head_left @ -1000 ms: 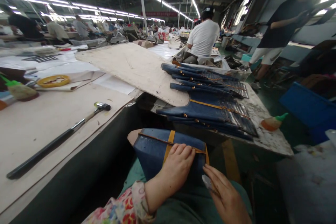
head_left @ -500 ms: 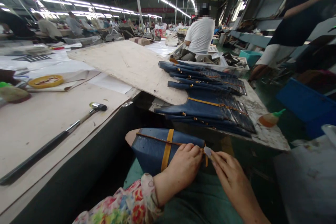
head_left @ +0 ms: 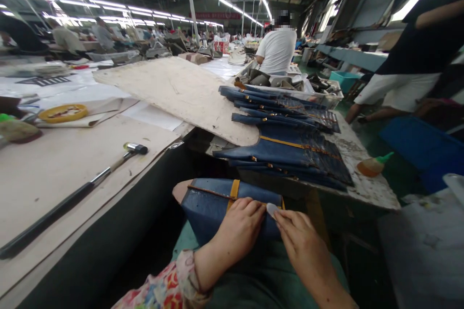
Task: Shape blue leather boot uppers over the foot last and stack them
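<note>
Beside the counter (head_left: 72, 154), my green-covered lap (head_left: 261, 277) bears the blue leather piece (head_left: 205, 215), over which my left hand (head_left: 237, 224) lies, fingers bent, whether gripping I cannot tell, while my right hand (head_left: 300, 236) pinches a small pale-tipped tool (head_left: 271, 209) just beside the left.

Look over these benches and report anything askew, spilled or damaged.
The right-hand worktop looks blotched with dark marks, perhaps old stains; no wet spill shows. The large pale board sits askew, jutting past the edge of the left-hand worktable toward the stacked blue panels. No damage is evident on the held blue piece.
</note>
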Demonstrator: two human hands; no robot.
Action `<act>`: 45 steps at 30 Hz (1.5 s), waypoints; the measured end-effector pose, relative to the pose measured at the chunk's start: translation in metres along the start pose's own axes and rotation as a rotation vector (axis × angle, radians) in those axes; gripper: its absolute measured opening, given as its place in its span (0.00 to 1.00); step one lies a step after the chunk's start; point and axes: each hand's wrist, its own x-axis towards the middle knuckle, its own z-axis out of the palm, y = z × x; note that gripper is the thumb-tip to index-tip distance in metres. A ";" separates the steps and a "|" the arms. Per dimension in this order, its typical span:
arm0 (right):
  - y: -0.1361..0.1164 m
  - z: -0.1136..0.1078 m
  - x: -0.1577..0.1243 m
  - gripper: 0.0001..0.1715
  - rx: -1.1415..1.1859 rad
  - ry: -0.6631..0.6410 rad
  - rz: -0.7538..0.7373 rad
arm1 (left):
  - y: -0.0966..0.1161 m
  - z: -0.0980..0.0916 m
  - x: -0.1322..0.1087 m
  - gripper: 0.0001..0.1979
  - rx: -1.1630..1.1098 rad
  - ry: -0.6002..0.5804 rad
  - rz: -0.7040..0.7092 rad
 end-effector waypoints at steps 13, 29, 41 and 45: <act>-0.043 0.029 0.035 0.16 0.038 -0.097 -0.071 | -0.036 -0.010 -0.036 0.17 0.159 0.126 -0.090; -0.028 0.018 0.051 0.16 0.396 -0.362 0.013 | -0.043 -0.008 -0.074 0.23 0.258 0.094 -0.124; -0.029 0.009 0.073 0.18 0.519 -0.563 0.017 | -0.043 -0.011 -0.064 0.20 0.191 0.127 -0.212; -0.030 0.008 0.072 0.18 0.511 -0.562 0.012 | -0.044 -0.010 -0.067 0.19 0.191 0.143 -0.187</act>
